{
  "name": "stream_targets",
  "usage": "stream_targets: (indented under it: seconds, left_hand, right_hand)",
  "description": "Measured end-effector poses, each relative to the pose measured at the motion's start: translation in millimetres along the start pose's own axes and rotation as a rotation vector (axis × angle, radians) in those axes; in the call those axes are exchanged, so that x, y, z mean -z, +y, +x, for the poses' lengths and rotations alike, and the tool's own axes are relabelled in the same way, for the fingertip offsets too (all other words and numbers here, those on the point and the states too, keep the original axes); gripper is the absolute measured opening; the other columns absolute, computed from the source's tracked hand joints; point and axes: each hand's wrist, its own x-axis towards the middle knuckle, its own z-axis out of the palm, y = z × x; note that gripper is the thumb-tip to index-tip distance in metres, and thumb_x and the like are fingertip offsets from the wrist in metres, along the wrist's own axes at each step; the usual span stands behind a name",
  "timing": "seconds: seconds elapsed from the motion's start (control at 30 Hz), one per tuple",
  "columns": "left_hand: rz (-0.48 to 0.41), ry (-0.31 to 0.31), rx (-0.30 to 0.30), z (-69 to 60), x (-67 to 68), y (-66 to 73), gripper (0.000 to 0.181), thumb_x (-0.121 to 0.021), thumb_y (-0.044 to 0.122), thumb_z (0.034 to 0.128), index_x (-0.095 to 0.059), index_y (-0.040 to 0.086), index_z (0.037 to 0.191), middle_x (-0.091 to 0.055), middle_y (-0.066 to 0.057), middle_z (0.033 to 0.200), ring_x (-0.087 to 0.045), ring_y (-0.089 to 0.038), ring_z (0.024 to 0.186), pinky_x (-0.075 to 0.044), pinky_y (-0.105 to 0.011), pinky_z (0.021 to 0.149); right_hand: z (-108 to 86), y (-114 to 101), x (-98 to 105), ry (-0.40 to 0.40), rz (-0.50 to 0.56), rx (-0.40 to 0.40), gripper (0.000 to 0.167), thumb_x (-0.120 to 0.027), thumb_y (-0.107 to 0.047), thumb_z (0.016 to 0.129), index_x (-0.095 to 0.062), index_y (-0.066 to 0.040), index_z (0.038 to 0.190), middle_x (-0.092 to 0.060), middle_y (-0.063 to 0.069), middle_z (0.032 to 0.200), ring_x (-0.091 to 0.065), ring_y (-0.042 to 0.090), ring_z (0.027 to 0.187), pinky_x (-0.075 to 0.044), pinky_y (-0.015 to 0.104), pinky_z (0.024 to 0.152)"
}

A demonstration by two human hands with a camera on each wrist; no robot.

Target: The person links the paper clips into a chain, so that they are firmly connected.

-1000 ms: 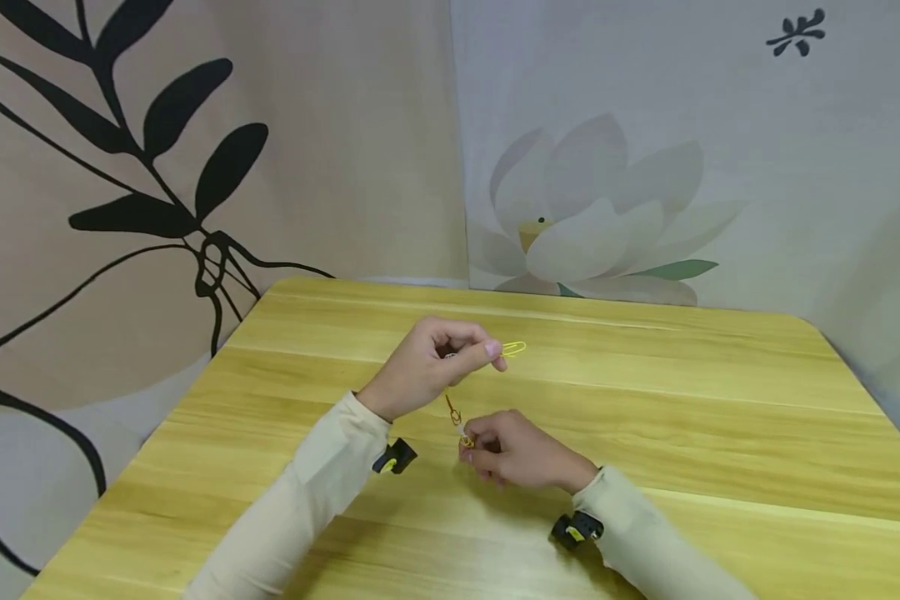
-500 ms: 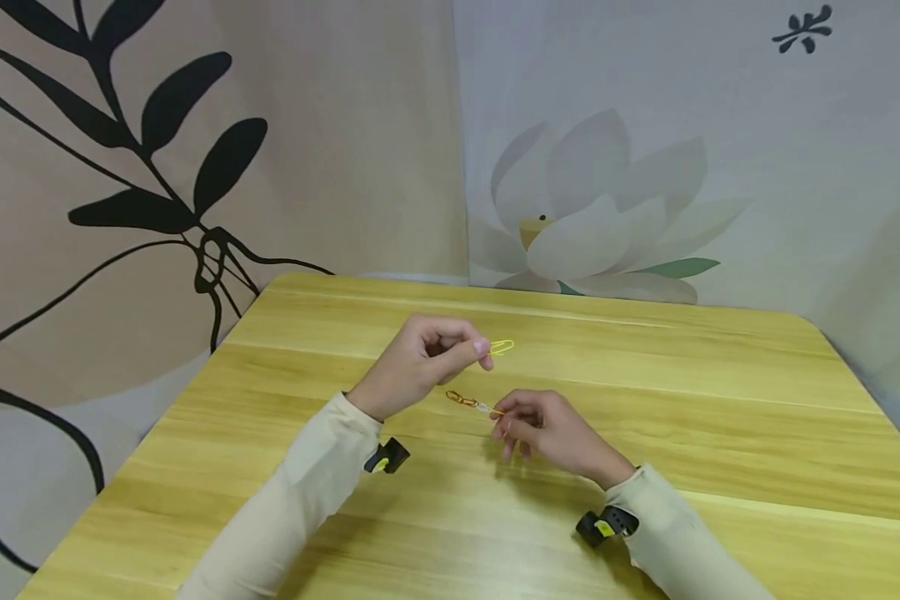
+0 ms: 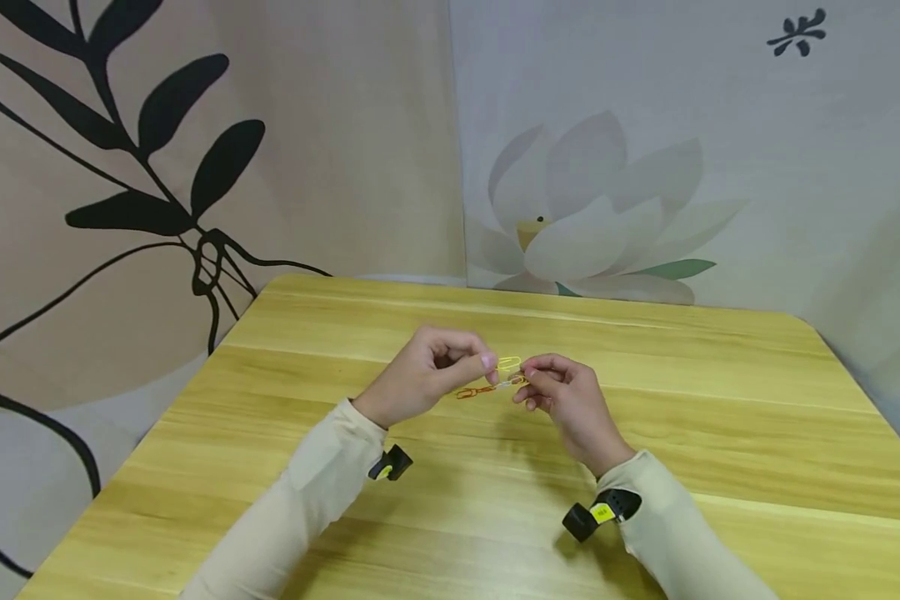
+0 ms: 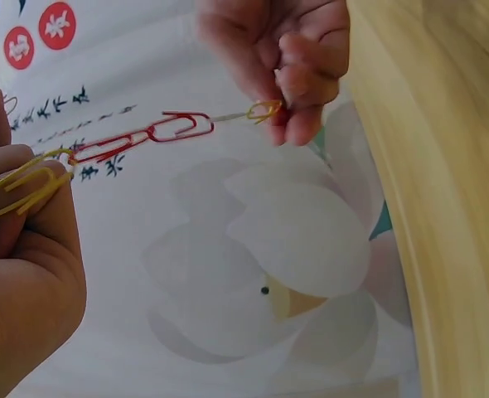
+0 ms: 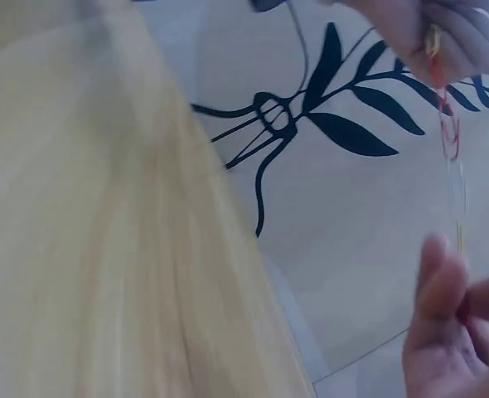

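A chain of linked paper clips runs between both hands. My left hand [image 3: 427,375] pinches a yellow paper clip [image 3: 508,364], whose loop sticks out past the thumb. In the left wrist view another yellow paper clip [image 4: 29,192] lies across the curled fingers of that hand. From it run red paper clips [image 4: 182,126], then a thin pale clip [image 4: 229,117], to a small yellow clip [image 4: 263,109] at the other end. My right hand [image 3: 573,400] pinches that end between thumb and fingers, close to the left fingertips. Its fingers partly hide what they hold.
Both hands are above a wooden table [image 3: 690,400]. Behind it hangs a pale backdrop [image 3: 375,150] printed with leaves and a flower. Black wrist cameras [image 3: 392,463] are strapped over the cream sleeves [image 3: 300,492].
My right hand first drew the chain's end to the right, then rose up and away from me, beside the left fingertips. The left hand has barely moved and still pinches the yellow paper clip.
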Motion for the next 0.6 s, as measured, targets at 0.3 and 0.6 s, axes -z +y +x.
stream_targets:
  seconds: [0.3,0.6]
  left_hand:
    - [-0.003,-0.079,-0.002,2.1,-7.7,-1.9,0.022,-0.056,0.009,0.0989,-0.071,0.001,0.085,-0.041,0.006,0.060,-0.028,-0.007,0.050,-0.026,-0.020,0.049]
    - [0.008,-0.085,-0.005,1.5,-7.0,-5.0,0.023,-0.055,0.009,0.0992,-0.071,0.000,0.085,-0.053,-0.003,0.064,-0.031,-0.007,0.051,-0.028,-0.021,0.050]
  right_hand:
    - [1.6,-6,0,0.054,0.208,0.047,0.015,-0.051,0.001,0.101,-0.049,-0.004,0.115,-0.070,-0.005,0.091,-0.060,0.009,0.081,-0.048,0.019,0.071]
    - [-6.3,-13,9,0.023,0.263,0.092,0.011,-0.046,-0.006,0.105,-0.056,-0.008,0.110,-0.067,-0.004,0.094,-0.055,0.007,0.080,-0.045,0.016,0.066]
